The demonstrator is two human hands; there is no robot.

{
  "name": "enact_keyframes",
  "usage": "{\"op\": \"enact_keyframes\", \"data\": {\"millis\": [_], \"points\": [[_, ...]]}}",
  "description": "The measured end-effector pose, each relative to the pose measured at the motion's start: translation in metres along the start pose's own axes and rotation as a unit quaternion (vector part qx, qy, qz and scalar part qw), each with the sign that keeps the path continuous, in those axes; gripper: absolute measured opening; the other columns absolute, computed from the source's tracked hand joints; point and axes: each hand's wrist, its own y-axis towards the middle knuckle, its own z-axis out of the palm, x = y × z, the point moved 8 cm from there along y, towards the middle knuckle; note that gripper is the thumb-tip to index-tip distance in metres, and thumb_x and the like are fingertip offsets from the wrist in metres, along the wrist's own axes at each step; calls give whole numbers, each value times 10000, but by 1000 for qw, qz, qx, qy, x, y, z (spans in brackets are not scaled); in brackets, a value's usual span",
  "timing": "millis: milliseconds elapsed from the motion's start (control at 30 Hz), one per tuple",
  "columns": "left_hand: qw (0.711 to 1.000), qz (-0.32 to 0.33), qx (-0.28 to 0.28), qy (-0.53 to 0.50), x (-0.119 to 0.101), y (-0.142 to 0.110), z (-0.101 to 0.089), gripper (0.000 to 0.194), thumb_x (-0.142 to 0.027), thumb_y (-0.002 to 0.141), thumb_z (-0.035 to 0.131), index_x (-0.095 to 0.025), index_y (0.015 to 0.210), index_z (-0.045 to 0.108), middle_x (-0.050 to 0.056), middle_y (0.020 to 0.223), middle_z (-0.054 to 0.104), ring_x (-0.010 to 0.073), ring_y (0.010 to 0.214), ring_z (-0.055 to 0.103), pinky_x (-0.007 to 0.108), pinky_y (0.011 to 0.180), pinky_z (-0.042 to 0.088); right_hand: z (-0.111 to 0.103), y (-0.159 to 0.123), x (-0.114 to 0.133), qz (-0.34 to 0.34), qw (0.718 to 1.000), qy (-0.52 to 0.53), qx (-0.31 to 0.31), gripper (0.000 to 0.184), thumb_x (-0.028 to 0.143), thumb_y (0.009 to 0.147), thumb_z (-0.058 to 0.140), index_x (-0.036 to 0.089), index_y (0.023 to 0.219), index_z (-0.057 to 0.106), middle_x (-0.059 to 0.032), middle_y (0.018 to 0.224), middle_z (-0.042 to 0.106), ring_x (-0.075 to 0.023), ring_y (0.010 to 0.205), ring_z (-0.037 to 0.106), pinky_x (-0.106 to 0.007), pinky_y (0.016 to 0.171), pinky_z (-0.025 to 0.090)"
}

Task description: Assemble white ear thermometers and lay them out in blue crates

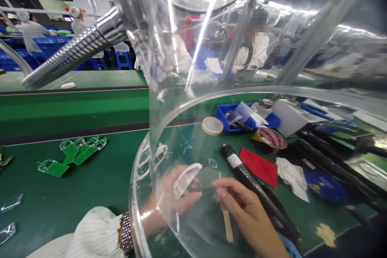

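Note:
My left hand [172, 197] is closed around a white curved plastic shell [186, 179], its thumb and fingers on either side. A small clear rounded edge shows by the thumb; I cannot tell what it is. To the right, the fingers of my right hand [238, 201] pinch a thin wooden stick [228, 227]. Its narrow pale end points up past the fingertips, and its broad end hangs below. Both hands are seen through a large clear plastic hood [142, 209]. Beyond them on the green bench lie a small clear piece [212, 163] and another white shell [161, 154].
Green circuit boards [74, 153] lie at the left. A round dish of small bits [212, 125] stands beside a blue bin [225, 111]. A black electric screwdriver [242, 169], red card [259, 166] and tape roll [269, 140] occupy the right. A metal gooseneck [78, 46] crosses the upper left.

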Motion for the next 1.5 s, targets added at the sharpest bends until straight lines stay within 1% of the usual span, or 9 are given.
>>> {"op": "enact_keyframes", "data": {"millis": [167, 267, 367, 567, 833, 1067, 1267, 1400, 1500], "points": [[989, 51, -21, 135, -19, -5, -4, 334, -413, 656, 653, -189, 899, 605, 48, 850, 641, 183, 743, 585, 322, 696, 473, 11, 3, 2, -10, 997, -52, 51, 305, 510, 768, 582, 280, 954, 658, -24, 649, 563, -211, 586, 525, -340, 553, 430], [990, 53, -25, 131, -21, -5, -2, 299, -416, 652, 654, -187, 840, 610, 45, 818, 638, 192, 748, 582, 314, 681, 469, 18, 4, 1, -9, 995, -63, 77, 364, 511, 766, 577, 266, 1026, 648, -25, 646, 553, -213, 587, 531, -334, 545, 425], [993, 33, -23, 112, -15, -4, -2, 332, -426, 654, 665, -194, 884, 605, 42, 837, 630, 186, 731, 574, 301, 640, 464, 21, 5, 1, -10, 994, -62, 89, 387, 509, 773, 568, 264, 1062, 642, -7, 609, 515, -199, 555, 511, -324, 530, 413], [995, 46, -24, 89, -12, -3, -3, 408, -418, 639, 689, -212, 970, 569, 37, 906, 634, 204, 813, 582, 330, 736, 455, 23, 6, -1, 1, 993, -48, 109, 423, 461, 757, 600, 249, 1122, 619, 20, 636, 536, -151, 550, 494, -284, 535, 399], [994, 40, -9, 101, -18, -1, 0, 430, -375, 589, 719, -189, 939, 553, 31, 862, 614, 179, 757, 552, 294, 692, 440, 24, 5, -14, 35, 985, -29, 165, 341, 451, 780, 606, 325, 1098, 605, 13, 668, 503, -161, 530, 475, -301, 510, 408], [992, 66, -16, 102, -12, 0, 0, 449, -450, 596, 714, -211, 945, 563, 16, 849, 622, 174, 735, 552, 299, 695, 450, 26, 8, -6, 27, 985, -22, 170, 320, 477, 801, 571, 256, 1027, 617, 12, 662, 492, -147, 550, 466, -293, 544, 396], [986, 52, 36, 155, -18, -4, 5, 449, -462, 658, 684, -207, 1003, 554, 49, 965, 605, 197, 858, 565, 311, 744, 449, 28, 10, -3, 29, 981, -29, 188, 259, 446, 776, 578, 195, 842, 578, 41, 623, 456, -110, 536, 432, -245, 523, 354], [984, 93, 22, 150, -18, -2, 8, 424, -443, 652, 684, -191, 973, 569, 63, 946, 617, 205, 854, 587, 313, 750, 454, 28, 9, 0, 15, 980, -49, 190, 269, 440, 801, 554, 189, 713, 511, 43, 606, 426, -109, 531, 402, -238, 502, 318], [983, 125, -13, 134, -15, -1, 5, 434, -466, 617, 685, -198, 940, 577, 54, 902, 626, 208, 808, 588, 317, 718, 457, 28, 10, 2, 3, 981, -55, 186, 269, 428, 801, 555, 180, 706, 510, 42, 591, 416, -107, 527, 382, -239, 501, 303]]}}
